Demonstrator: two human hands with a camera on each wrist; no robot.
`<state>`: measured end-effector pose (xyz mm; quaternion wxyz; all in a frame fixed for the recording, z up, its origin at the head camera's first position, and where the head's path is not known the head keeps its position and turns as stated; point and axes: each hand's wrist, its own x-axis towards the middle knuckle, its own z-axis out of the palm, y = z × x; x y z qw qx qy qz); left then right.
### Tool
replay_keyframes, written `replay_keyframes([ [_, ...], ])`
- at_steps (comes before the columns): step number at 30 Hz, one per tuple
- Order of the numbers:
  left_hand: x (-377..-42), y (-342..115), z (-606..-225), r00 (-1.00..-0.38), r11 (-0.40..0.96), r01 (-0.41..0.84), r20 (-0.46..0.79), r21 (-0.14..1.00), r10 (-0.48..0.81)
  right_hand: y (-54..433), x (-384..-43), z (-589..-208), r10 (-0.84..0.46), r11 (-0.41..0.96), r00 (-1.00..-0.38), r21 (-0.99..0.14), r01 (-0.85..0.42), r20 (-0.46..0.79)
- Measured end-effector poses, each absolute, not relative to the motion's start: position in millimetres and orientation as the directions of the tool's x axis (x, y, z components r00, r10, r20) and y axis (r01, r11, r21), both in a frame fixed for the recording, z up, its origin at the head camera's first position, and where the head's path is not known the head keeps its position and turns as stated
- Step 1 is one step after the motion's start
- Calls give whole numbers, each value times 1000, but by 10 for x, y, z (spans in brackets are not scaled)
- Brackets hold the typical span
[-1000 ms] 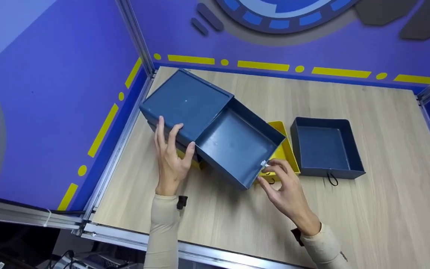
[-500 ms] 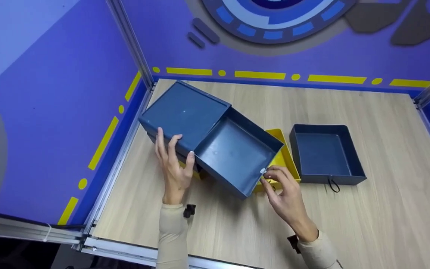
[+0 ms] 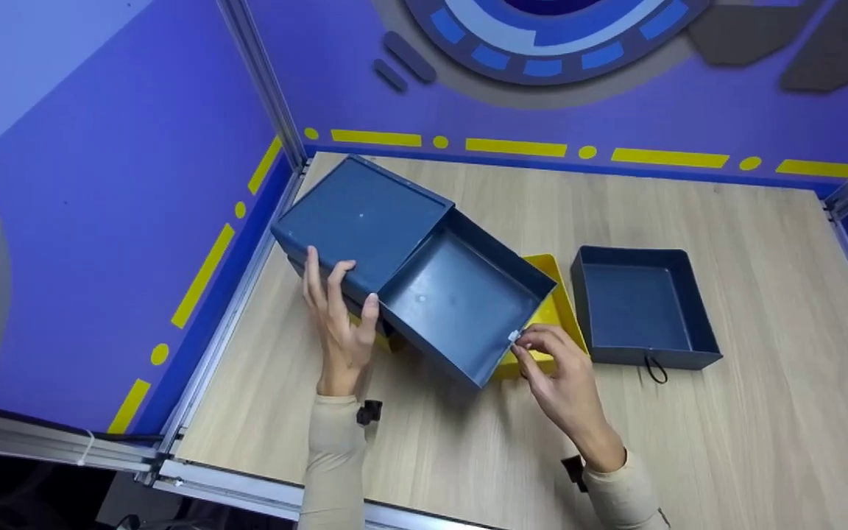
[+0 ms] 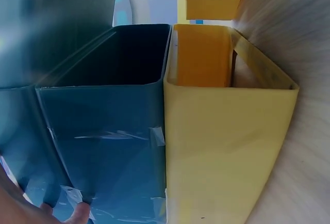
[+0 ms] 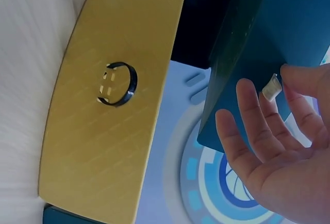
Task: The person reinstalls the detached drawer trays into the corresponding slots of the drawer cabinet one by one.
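Dial centre: the pulled-out drawer [image 3: 461, 294], with 12 o'clock pointing away from you across the table [image 3: 777, 383].
Pulled-out drawer: dark blue, its open top facing up, jutting toward 4 o'clock from the upper blue casing [image 3: 361, 221].
Your left hand [image 3: 341, 342]: at 8 to 9 o'clock, fingers spread and reaching up the casing's near side, fingertips touching it; they are not wrapped around anything.
Your right hand [image 3: 562, 379]: at 4 o'clock, thumb and a finger pinching the small white tab [image 3: 514, 336] on the drawer's front, the other fingers fanned loosely.
Casings under it: your left wrist view shows a middle blue casing [image 4: 103, 110] and a yellow casing [image 4: 232, 146] joined side to side in the stack, both with open fronts; clear tape [image 4: 75, 195] lies beside your left fingertips.
Yellow drawer [image 3: 565, 316]: on the table at 4 o'clock, partly hidden beneath the jutting one; your right wrist view shows the black ring [image 5: 135, 82] on its front.
Separate blue drawer [image 3: 637, 298]: at 3 o'clock, just beside the yellow one, open side up, a black loop [image 3: 648, 362] hanging at its 6 o'clock edge.
Wall: a purple panel [image 3: 512, 118] with yellow dashes stands at 12 o'clock.
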<state>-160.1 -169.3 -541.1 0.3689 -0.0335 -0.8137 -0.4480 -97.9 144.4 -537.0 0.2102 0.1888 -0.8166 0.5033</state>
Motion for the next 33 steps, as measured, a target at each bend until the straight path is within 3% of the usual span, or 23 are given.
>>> replay_keyframes([
  [20, -1592, -1694, -5427, -730, 567, 402, 625, 719, -275, 1544, -1034, -5285, -196, 526, -878, -709, -470, 436],
  [33, -1590, -1686, -5455, -712, 570, 421, 646, 706, -275, 1538, -1095, -5241, -198, 553, -875, -687, -471, 441],
])
